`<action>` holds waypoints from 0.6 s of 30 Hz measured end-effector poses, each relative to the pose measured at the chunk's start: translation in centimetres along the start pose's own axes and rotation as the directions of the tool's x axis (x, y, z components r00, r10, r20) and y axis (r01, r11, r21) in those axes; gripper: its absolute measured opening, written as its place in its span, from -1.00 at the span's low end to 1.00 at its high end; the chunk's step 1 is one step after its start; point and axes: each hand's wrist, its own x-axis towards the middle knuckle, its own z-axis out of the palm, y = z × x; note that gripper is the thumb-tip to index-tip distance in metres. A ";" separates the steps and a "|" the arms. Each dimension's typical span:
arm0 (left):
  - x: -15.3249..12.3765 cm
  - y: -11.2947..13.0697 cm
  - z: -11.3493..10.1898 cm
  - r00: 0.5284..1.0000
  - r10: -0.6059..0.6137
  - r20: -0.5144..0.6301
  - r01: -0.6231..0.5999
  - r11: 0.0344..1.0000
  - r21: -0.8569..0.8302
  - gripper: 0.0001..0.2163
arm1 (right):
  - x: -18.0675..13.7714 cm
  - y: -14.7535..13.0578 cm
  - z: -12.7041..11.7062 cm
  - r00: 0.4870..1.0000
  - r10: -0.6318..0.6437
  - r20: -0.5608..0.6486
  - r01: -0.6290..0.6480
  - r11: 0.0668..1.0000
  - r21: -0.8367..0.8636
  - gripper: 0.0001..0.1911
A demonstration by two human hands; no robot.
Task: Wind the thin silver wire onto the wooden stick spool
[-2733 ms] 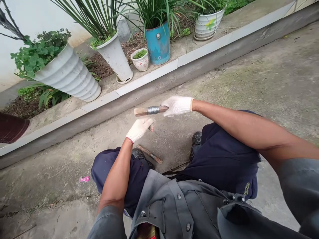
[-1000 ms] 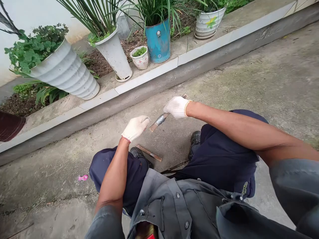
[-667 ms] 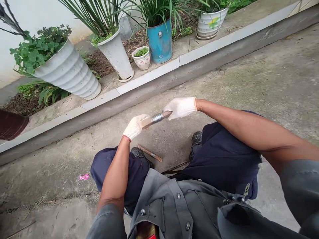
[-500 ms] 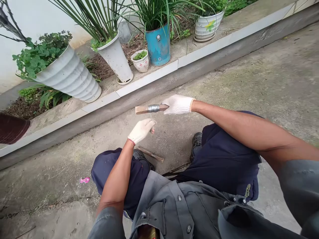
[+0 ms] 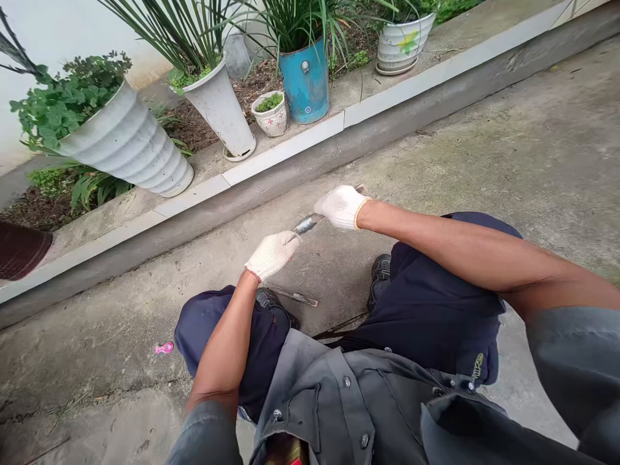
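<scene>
The right hand (image 5: pixel 340 206) has its fingers wrapped round a stick (image 5: pixel 318 218) above the floor (image 5: pixel 436 181), seemingly to steady it, leaving its wire coil (image 5: pixel 305 225) bare toward the near left, where the left hand (image 5: pixel 274 254) presses its fingers together, around what I cannot tell.

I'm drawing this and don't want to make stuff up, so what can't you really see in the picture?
In the head view:
Stick: its middle is hidden by the right hand, its lower end by the left hand.
Left hand: its own back hides whatever its fingers pinch.
Dark red thing: cut off by the left edge.
Pink thing: too small to tell what it is.
Trouser writing: too small to read.
</scene>
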 end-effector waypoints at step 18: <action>0.4 -1.5 0.9 0.999 0.045 -0.001 -0.038 0.831 -0.555 -0.66 | -0.7 1.5 -0.8 0.993 -0.088 -0.076 0.115 0.857 0.502 -0.68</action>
